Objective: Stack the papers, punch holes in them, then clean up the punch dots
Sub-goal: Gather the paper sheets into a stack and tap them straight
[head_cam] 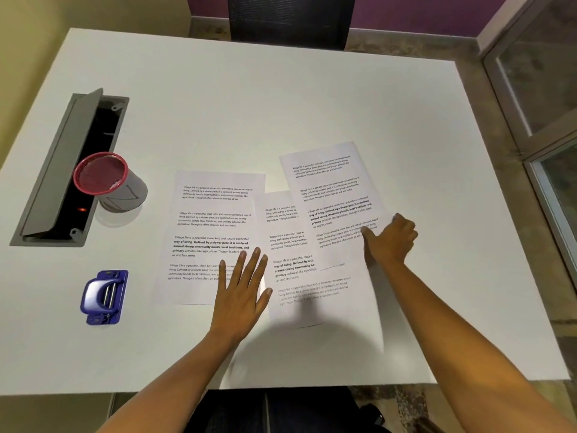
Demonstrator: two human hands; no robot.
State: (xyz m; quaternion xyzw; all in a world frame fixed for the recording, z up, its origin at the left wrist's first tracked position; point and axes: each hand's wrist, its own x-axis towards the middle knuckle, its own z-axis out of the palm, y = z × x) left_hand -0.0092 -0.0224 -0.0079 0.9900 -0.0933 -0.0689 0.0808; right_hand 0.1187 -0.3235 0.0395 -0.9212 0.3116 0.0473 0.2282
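Three printed sheets lie spread on the white table [281, 104]. The left sheet [212, 220] lies flat, and the middle sheet [285, 232] is partly under the tilted right sheet [331, 195]. My left hand [243, 292] is flat with fingers spread, over the lower right corner of the left sheet. At the right edge of the right sheet, my right hand [390, 240] pinches the paper, thumb on top, fingers curled. A blue hole punch [104, 296] stands at the near left, away from both hands.
A mesh pen cup [109, 185] with a red rim stands at the left beside an open grey cable hatch [68, 170] set in the table. A dark chair back [290, 20] is beyond the far edge. A glass partition [543, 89] runs along the right.
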